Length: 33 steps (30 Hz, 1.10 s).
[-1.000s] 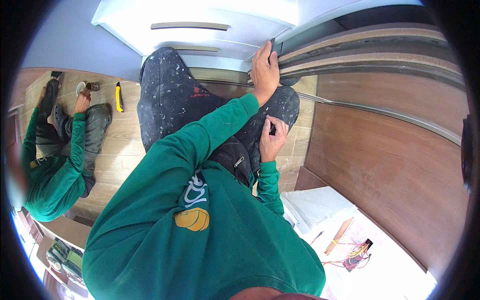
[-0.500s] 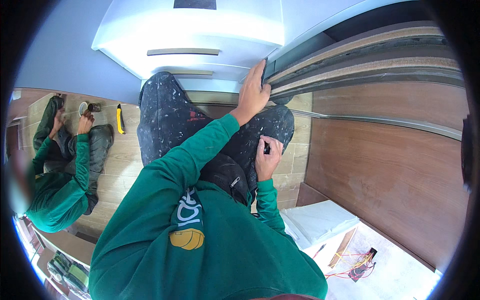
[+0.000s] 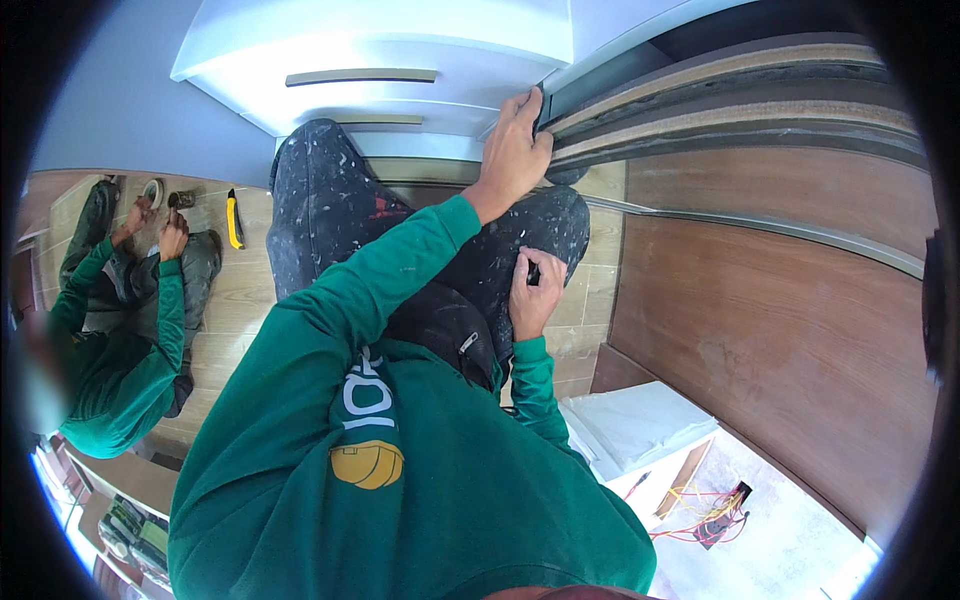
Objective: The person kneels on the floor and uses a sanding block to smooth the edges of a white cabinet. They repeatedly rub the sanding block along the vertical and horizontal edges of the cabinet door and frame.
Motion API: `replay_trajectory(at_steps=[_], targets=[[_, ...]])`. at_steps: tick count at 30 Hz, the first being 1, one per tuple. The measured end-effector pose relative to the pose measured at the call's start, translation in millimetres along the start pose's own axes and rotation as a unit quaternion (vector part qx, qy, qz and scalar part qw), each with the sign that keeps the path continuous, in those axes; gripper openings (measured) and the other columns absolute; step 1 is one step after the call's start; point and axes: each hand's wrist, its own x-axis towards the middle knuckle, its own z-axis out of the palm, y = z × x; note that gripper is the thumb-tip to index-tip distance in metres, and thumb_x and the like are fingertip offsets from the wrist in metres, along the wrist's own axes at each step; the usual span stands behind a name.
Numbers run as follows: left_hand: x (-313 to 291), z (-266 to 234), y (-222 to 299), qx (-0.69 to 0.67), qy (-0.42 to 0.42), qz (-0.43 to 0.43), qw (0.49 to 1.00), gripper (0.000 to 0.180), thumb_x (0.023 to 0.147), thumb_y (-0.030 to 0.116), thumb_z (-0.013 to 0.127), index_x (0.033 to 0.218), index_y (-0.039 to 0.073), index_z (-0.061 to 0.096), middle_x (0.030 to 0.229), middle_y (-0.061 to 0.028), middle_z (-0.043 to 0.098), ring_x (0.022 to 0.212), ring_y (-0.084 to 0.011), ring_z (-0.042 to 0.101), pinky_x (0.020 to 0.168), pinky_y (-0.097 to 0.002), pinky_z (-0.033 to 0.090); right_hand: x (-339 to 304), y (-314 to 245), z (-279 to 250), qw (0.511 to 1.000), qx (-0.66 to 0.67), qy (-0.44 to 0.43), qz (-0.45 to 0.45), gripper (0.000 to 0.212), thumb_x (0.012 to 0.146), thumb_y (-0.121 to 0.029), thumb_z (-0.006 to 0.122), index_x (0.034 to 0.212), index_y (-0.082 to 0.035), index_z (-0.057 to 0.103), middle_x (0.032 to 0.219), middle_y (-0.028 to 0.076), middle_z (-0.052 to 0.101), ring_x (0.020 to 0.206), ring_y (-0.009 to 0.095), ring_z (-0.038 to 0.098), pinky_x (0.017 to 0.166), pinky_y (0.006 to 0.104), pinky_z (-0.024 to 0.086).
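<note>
The left hand wraps its fingers around the end of the long dark metal sliding-door rail, just right of the white cabinet; it looks stiff, long and unwieldy, best gripped there. Below the rail, the right hand curls closed on a small dark object

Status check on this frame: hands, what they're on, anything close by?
Left hand grips the dark metal rail edge beside the white cabinet. Right hand pinches a small dark object, unclear, at the paint-spattered knee. Nothing blocking.
</note>
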Motion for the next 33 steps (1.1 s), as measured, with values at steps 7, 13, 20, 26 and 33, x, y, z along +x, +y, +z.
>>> replay_trajectory(at_steps=[7,13,20,26,33], targets=[[5,-11,28,-0.024,0.040,0.072,0.996,0.061,0.089,0.007,0.059,0.149,-0.002,0.056,0.140,-0.0219,0.059,0.113,-0.0463,0.067,0.098,-0.0517,0.054,1,-5,-1,1.000,0.000,-0.002,0.007,0.009,0.092,-0.005,0.076,0.101,-0.006,0.076,0.103,0.011,0.076,0.101,0.032,0.067,0.094,0.0429,0.052],[10,-15,24,0.009,0.024,0.059,0.998,0.058,0.089,0.007,0.059,0.147,-0.001,0.060,0.136,-0.0210,0.062,0.111,-0.0461,0.067,0.096,-0.0518,0.055,0,0,0,1.000,0.010,0.002,0.001,0.007,0.093,-0.005,0.076,0.100,-0.006,0.077,0.102,0.011,0.076,0.101,0.031,0.067,0.095,0.0416,0.051],[7,-13,25,-0.007,0.032,0.061,0.998,0.056,0.090,0.006,0.059,0.145,-0.002,0.061,0.134,-0.0220,0.062,0.114,-0.0454,0.066,0.097,-0.0509,0.055,4,-5,0,1.000,0.006,-0.004,0.010,0.006,0.093,-0.005,0.076,0.099,-0.005,0.077,0.102,0.011,0.076,0.100,0.030,0.067,0.095,0.0408,0.051],[7,-9,10,0.009,0.033,0.041,0.999,0.056,0.090,0.007,0.059,0.145,-0.001,0.060,0.136,-0.0224,0.063,0.115,-0.0464,0.066,0.099,-0.0520,0.054,2,-3,1,1.000,0.007,0.001,-0.004,0.009,0.091,-0.004,0.076,0.100,-0.005,0.076,0.103,0.011,0.076,0.100,0.032,0.067,0.093,0.0430,0.052],[-3,-4,-1,0.017,0.026,0.020,0.999,0.053,0.092,0.005,0.056,0.144,-0.003,0.061,0.137,-0.0247,0.063,0.119,-0.0474,0.064,0.103,-0.0520,0.053,1,-2,-1,1.000,-0.012,-0.006,-0.008,0.009,0.092,-0.006,0.075,0.100,-0.006,0.076,0.103,0.011,0.076,0.101,0.032,0.066,0.094,0.0431,0.052]])
